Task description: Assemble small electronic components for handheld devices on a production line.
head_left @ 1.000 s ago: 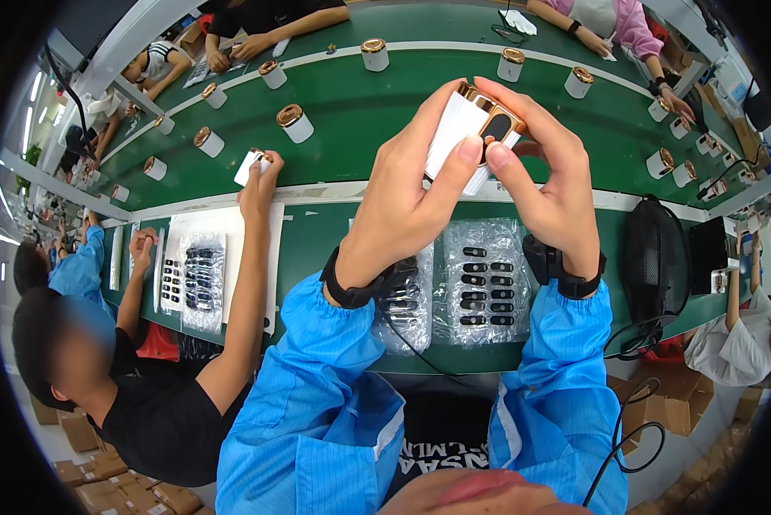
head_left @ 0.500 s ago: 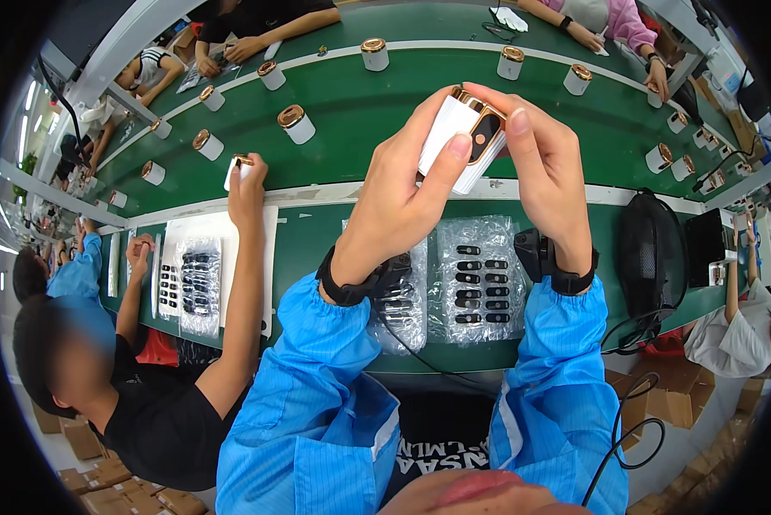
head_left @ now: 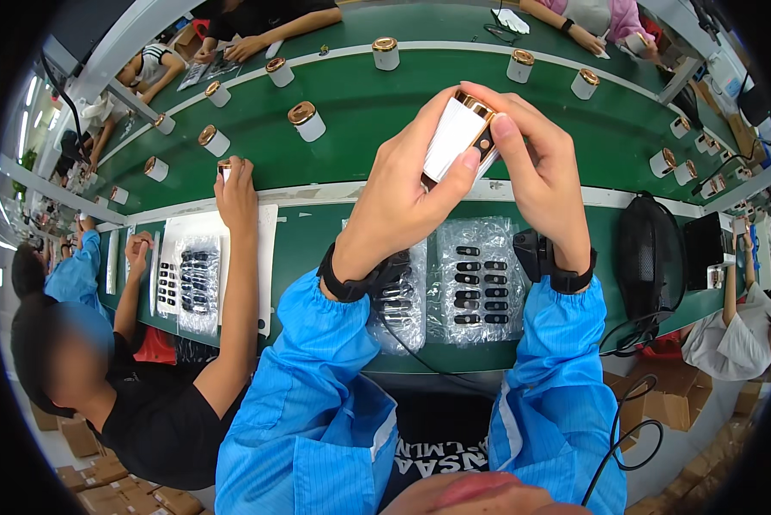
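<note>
Both my hands hold a white cylindrical device [head_left: 447, 139] with a copper-gold rim, tilted above the green belt's near edge. My left hand [head_left: 407, 176] wraps its left side, with the thumb across the front. Around the right side curl the fingers of my right hand [head_left: 540, 154], its thumb pressing at the black panel [head_left: 486, 140] with a small copper round button. Much of that panel is hidden by the thumbs. Below my hands, small black oval panels [head_left: 495, 292] lie in rows on a bubble-wrap sheet [head_left: 450, 257]; a second such sheet sits partly under my left forearm.
Several similar white devices [head_left: 306, 122] stand along the green conveyor belt [head_left: 351, 154]. A black mesh bag [head_left: 652, 257] is on the table at right. At left, a co-worker's hand [head_left: 236, 197] holds another device. A black cable [head_left: 424, 360] runs from my left wrist.
The device in my hands has turned, and my right thumb now covers more of its black panel. Devices on the belt have shifted right. The co-worker's hand at left has moved slightly left.
</note>
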Available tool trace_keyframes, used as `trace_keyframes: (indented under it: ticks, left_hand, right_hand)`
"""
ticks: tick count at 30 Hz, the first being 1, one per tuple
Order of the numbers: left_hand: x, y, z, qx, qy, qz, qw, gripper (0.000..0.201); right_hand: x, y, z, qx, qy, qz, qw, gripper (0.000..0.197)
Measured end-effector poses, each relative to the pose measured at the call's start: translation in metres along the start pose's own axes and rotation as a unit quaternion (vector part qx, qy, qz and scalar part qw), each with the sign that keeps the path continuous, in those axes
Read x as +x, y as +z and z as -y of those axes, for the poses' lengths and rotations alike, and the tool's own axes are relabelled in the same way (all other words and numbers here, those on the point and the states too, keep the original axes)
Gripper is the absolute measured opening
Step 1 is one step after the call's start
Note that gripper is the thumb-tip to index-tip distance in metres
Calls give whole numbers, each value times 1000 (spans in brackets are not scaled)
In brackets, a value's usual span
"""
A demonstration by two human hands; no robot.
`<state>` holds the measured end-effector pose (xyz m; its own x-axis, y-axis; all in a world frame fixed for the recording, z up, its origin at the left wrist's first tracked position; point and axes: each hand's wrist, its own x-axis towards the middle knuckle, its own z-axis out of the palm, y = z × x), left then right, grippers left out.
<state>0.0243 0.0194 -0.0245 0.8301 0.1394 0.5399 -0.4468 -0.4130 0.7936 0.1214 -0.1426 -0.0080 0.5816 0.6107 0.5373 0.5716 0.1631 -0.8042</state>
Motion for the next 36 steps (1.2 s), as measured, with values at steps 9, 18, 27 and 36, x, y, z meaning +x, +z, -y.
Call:
trace_keyframes:
  ticks: [9, 18, 27, 36]
  left_hand:
    - [-5, -1, 7, 35, -44, 26, 998, 75]
    - [-6, -9, 5, 94, -9, 61, 994, 78]
    - [-11, -12, 8, 73, 74, -25, 994, 54]
    - [-6, -28, -11, 59, 41, 53, 996, 18]
  right_hand:
    - [4, -3, -17, 2, 1, 21, 1000, 39]
    - [0, -41, -178, -298, -10, -29, 954, 45]
    - [9, -35, -148, -306, -69, -58, 948, 14]
    - [7, -11, -76, -207, 15, -81, 975, 22]
